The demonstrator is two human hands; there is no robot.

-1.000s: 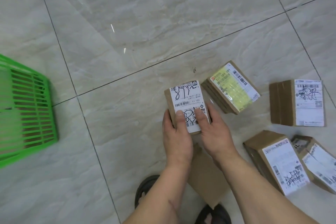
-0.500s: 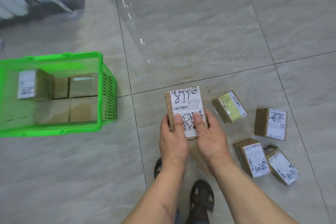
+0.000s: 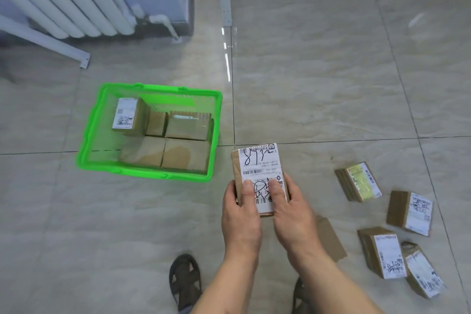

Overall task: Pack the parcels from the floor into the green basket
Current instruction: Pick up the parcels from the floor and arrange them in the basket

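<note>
Both hands grasp one parcel [image 3: 257, 173] by its near end, held above the floor just right of the basket [image 3: 88, 135]: left hand [image 3: 240, 214] and right hand [image 3: 290, 209] each with a thumb flat on the white label and fingers wrapped under the sides. It looks like a stiff, light cardboard box; the glossy label may be slick, so the cardboard edges are the better hold. Boxes already line the basket's far and right parts, with four more parcels [image 3: 359, 181] lying right.
</note>
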